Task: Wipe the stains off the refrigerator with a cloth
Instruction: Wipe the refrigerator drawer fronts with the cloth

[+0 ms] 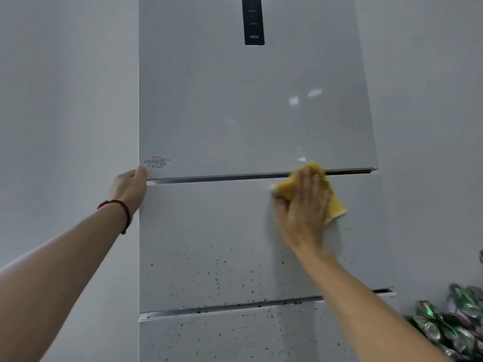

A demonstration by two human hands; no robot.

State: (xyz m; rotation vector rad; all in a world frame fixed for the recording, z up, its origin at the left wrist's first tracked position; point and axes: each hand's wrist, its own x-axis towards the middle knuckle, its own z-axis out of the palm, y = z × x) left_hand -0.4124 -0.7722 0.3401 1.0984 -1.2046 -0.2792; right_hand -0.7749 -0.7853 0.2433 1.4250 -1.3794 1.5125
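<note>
A tall white refrigerator (pixel 235 113) fills the middle of the head view, with an upper door and two drawers below. My right hand (pixel 304 205) presses a yellow cloth (pixel 334 202) flat against the top right of the middle drawer, just under the gap below the upper door. My left hand (pixel 129 188) holds the refrigerator's left edge at that gap, its fingers hidden round the side. Brown speckled stains (pixel 222 275) cover the lower half of the middle drawer and the bottom drawer (pixel 222 340).
A dark control panel (pixel 253 20) sits at the top of the upper door, and a small red-printed label (pixel 156 162) at its lower left corner. A pile of crushed green cans (pixel 449 327) lies at the lower right. Grey walls flank the refrigerator.
</note>
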